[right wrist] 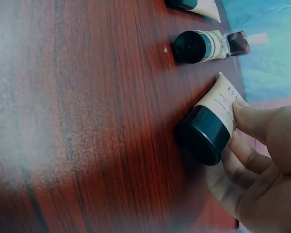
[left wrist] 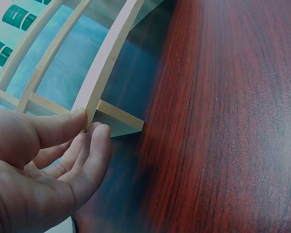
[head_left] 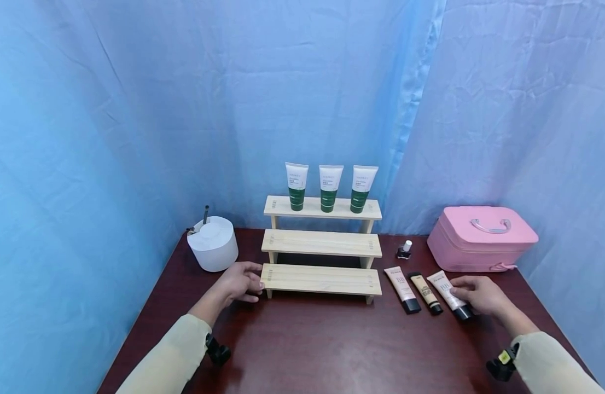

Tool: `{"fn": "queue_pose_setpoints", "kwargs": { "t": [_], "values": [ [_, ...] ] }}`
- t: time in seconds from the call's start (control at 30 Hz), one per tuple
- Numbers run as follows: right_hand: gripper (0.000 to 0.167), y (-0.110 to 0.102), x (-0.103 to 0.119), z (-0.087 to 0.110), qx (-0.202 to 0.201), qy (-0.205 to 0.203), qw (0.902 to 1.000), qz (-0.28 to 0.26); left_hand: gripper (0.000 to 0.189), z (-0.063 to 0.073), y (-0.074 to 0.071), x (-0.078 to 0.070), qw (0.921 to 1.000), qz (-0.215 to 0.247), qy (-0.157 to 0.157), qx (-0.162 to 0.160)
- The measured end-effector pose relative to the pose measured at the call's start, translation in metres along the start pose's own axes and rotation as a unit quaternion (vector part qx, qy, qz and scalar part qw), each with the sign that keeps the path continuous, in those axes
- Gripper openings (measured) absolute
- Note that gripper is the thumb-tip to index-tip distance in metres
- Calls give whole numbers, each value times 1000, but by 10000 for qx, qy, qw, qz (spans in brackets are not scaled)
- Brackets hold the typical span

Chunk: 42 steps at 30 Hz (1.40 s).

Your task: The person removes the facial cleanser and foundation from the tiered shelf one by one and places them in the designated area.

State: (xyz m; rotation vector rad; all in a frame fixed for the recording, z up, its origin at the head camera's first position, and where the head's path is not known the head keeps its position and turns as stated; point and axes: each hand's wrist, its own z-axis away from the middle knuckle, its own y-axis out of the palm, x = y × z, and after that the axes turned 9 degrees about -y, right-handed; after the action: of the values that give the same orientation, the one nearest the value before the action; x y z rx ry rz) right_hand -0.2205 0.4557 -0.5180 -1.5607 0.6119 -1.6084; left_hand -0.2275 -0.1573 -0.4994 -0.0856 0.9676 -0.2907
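My left hand [head_left: 239, 282] pinches the left end of the lowest step of a three-tier wooden stand [head_left: 322, 279], thumb above and fingertips below in the left wrist view. On the right, my right hand [head_left: 482, 295] holds a white BB cream tube [head_left: 447, 290] with a black cap, thumb on one side and fingers along the other. Two more tubes lie beside it: a gold one [head_left: 425, 291] and a pink BB cream tube [head_left: 402, 287], both black-capped. Three white-and-green tubes [head_left: 330, 189] stand cap down on the stand's top step.
A small dark nail polish bottle [head_left: 404, 250] with a white cap stands behind the lying tubes. Behind my right hand is a pink case [head_left: 480, 241] with a handle. A white round container [head_left: 214, 243] sits at the back left. Blue curtains [head_left: 302, 98] enclose the dark red table [head_left: 322, 345].
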Motion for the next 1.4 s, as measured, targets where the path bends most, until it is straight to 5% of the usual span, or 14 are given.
{"fn": "queue_pose_setpoints", "kwargs": {
  "t": [0.87, 0.97, 1.13, 1.4],
  "values": [
    [51, -5, 0, 14, 98, 240, 9994, -228, 60, 1, 4, -2, 9999, -80, -80, 19],
    [47, -6, 5, 11, -71, -152, 9997, 202, 61, 0, 3, -2, 9999, -89, -94, 15],
    [46, -17, 36, 0, -565, -985, 9906, 763, 61, 0, 1, -2, 9999, -107, -83, 5],
    [56, -50, 131, -30, -829, -1416, 9863, 171, 61, 1, -2, -2, 9999, -103, -68, 18]
  ]
}}
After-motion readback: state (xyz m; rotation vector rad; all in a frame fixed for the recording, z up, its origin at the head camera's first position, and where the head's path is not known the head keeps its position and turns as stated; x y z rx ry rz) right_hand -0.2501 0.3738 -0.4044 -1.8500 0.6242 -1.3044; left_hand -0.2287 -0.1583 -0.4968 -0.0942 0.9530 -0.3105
